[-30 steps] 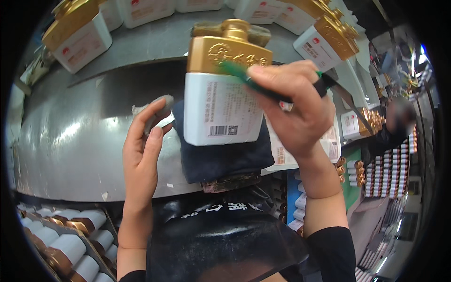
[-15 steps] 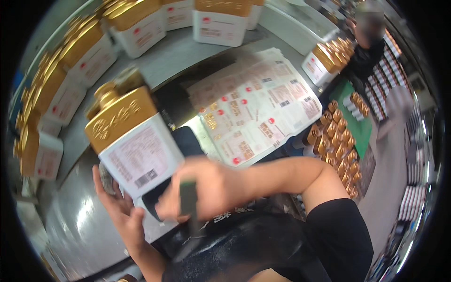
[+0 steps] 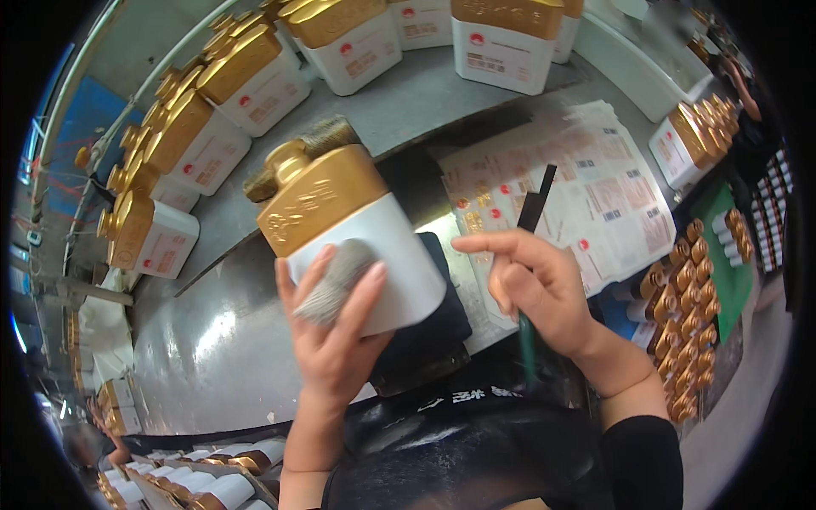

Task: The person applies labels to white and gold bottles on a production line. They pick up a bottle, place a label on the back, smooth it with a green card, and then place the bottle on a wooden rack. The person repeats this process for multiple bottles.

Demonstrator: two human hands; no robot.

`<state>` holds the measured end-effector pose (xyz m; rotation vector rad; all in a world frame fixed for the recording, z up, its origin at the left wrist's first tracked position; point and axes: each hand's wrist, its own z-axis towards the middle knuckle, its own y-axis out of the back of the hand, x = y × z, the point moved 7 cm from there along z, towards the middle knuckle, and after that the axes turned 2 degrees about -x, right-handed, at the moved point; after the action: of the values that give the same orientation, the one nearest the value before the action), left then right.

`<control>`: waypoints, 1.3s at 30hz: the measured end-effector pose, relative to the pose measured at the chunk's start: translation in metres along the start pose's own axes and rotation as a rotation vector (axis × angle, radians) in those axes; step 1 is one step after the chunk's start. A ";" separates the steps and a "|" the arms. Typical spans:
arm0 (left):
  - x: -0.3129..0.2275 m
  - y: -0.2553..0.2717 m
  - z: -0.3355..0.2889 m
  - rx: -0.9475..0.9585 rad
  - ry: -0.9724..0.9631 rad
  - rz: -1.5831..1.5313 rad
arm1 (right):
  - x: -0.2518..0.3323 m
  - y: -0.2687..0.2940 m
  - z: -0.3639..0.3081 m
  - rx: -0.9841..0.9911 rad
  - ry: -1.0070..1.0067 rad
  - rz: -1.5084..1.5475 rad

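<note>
A large flat bottle (image 3: 399, 246), gold at the shoulders and neck and white below, lies tilted on a black block (image 3: 433, 331). My left hand (image 3: 336, 353) is closed around a grey bristly pad (image 3: 336, 285), which rests against the bottle's plain white face. My right hand (image 3: 544, 293) is off the bottle to its right, gripping a thin tool (image 3: 534, 208) with a flat black end and a green handle. Its index finger points out toward the bottle. Beyond the tool lies a sheet of printed decals (image 3: 629, 217). Bristly rolls (image 3: 331, 134) sit behind the bottle's neck.
More gold-and-white bottles (image 3: 183, 149) line the far and left edge of the metal bench (image 3: 195, 340). Several small gold-capped bottles (image 3: 684, 314) crowd the right side by a green mat (image 3: 722, 212). A white bin (image 3: 650, 68) stands at the back right.
The bottle's upper face was printed and is now plain white. My left hand has come onto that face with the grey pad. My right hand has drawn away to the right.
</note>
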<state>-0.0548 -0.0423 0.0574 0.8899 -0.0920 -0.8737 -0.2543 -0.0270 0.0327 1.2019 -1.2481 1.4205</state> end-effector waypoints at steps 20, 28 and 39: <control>0.051 0.032 -0.032 -0.265 0.338 -0.166 | -0.067 0.120 -0.134 -0.369 0.407 -1.596; 0.036 0.041 -0.034 -0.327 0.340 -0.106 | -0.079 0.122 -0.134 -0.343 0.463 -1.542; 0.021 0.038 -0.017 -0.312 0.296 -0.021 | -0.068 0.132 -0.134 -0.338 0.535 -1.487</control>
<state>-0.0097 -0.0344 0.0682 0.7182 0.3036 -0.7421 -0.3888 0.0899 -0.0587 0.9707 -0.0153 0.3018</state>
